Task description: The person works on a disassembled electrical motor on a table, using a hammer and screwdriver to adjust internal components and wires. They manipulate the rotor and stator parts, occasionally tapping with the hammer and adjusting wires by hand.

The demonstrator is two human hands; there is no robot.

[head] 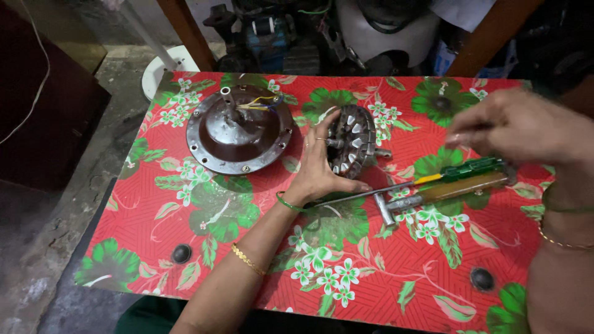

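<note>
Beneath both hands spreads a table covered in a red oilcloth printed with green leaves and white flowers (204, 241), with two dark round knobs near its front edge. To the outer side of the left hand (318, 167), just apart from its fingers, lies a round brown metal motor cover (238, 133), domed, with a short shaft and coloured wires at its top. The left hand itself is cupped around a round grey metal motor core with pale winding slots (354, 141), fingers curled over its top edge and thumb stretched along the table below it; the core stands on edge against the palm. The right hand (523, 127) hovers above the table, blurred, its fingers pinched together; whether it holds anything cannot be told. Under it lie a hammer with a brown wooden handle and steel head (433, 193) and, touching it, a long screwdriver with a green and yellow handle (458, 172), its thin shaft reaching to the left wrist.
</note>
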